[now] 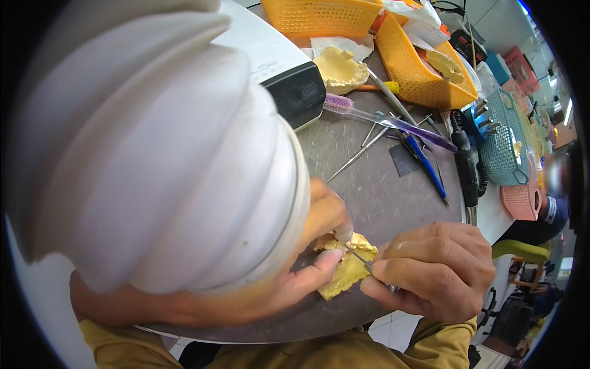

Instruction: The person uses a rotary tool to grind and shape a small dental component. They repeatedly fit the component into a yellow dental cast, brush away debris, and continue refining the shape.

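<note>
A yellow plaster dental cast (pixel 349 274) lies low over the bench in front of me. My left hand (pixel 316 246) is closed at its left side, thumb and forefinger gripping near the tooth row. Whether a small separate piece sits between those fingertips is too small to tell. My right hand (pixel 433 270) pinches a thin metal dental carver (pixel 359 257) like a pen. The carver's tip reaches the cast right beside my left fingertips. Part of my left hand and forearm is hidden behind a big white ribbed hose-like hood (pixel 184 154).
Beyond my hands lie a purple toothbrush (pixel 393 122), a blue-handled knife (pixel 425 166), several metal instruments and another cast (pixel 340 69). A black box (pixel 295 93) stands near the hood. Orange baskets (pixel 424 67) are at the back; a black handpiece (pixel 465 166) and teal basket (pixel 505 142) stand right.
</note>
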### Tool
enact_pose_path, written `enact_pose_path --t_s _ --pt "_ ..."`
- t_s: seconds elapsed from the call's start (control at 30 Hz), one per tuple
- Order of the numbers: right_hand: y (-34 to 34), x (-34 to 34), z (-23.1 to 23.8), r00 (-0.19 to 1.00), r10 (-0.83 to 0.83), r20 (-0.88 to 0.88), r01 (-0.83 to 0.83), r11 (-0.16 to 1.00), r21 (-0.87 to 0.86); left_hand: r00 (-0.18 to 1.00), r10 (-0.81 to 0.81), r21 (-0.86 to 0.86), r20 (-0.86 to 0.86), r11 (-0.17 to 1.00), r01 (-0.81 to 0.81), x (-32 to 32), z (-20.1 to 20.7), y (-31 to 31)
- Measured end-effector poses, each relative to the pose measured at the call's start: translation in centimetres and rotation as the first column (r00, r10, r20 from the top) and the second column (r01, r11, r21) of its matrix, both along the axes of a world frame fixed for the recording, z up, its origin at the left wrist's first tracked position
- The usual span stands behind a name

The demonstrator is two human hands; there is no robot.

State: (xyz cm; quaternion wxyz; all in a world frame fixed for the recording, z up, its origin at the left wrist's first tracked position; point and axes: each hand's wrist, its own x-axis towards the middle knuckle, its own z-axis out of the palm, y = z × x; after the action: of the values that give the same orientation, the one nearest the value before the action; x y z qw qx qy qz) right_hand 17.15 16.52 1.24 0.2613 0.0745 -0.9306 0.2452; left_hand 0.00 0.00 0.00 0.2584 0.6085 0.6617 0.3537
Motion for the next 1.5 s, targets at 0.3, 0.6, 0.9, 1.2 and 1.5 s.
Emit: enact_pose_path --t_s 0.3,0.6,0.9,1.2,1.5 --pt "-1.4 -0.1 2.4 0.998 0.052 0.041 -0.059 0.981 0.185 0.981 0.148 0.203 0.126 0.964 -0.171 2.1 -2.2 -1.8" --pt "-2.5 -0.1 3.1 0.998 0.03 0.055 -0.05 0.914 0.403 0.965 0.188 0.291 0.184 0.927 -0.236 2.7 -2.4 -1.9" --pt "-3.2 0.0 2.9 0.981 -0.113 0.159 0.013 0.852 0.523 0.968 0.186 0.358 0.167 0.903 -0.235 2.9 -2.8 -1.6" --pt "-3.3 0.1 2.1 0.987 -0.137 0.088 0.081 0.881 0.467 0.965 0.186 0.338 0.183 0.91 -0.239 2.9 -2.9 -1.5" --pt "-2.2 0.5 2.0 0.996 -0.031 0.084 -0.006 0.914 0.406 0.964 0.194 0.308 0.181 0.92 -0.243 3.0 -2.7 -1.4"
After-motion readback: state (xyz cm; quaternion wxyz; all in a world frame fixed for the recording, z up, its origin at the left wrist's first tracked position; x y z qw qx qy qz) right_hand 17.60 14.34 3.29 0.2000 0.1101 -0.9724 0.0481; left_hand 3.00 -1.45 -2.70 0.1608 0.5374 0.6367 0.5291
